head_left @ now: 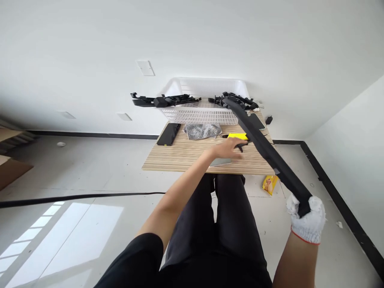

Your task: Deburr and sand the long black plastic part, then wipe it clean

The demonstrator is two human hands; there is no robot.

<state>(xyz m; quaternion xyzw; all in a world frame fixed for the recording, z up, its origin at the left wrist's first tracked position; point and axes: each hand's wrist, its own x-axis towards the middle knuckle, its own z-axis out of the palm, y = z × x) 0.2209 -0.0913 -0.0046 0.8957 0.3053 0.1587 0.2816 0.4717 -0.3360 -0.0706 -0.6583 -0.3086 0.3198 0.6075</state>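
Note:
My right hand [306, 218], in a white knit glove with an orange-red cuff edge, grips the lower end of a long black plastic trim strip [267, 150]. The strip slants up and to the left, its far end overlapping the white basket's right side. My left hand [227, 149] is bare and reaches over the wooden table, fingers apart. Right at its fingertips lies a small black tool [241, 147], partly hidden, so contact is unclear. Just beyond sits a bright yellow object [238, 137]. Under the left hand a pale flat item [221, 161] shows partly.
A white plastic basket [201, 116] stands at the table's back, with black plastic parts [162, 101] across its rim. On the striped tabletop [168, 158] are a black phone [169, 134] and a grey cloth [202, 131]. A yellow packet [270, 184] is beyond the table's right front corner.

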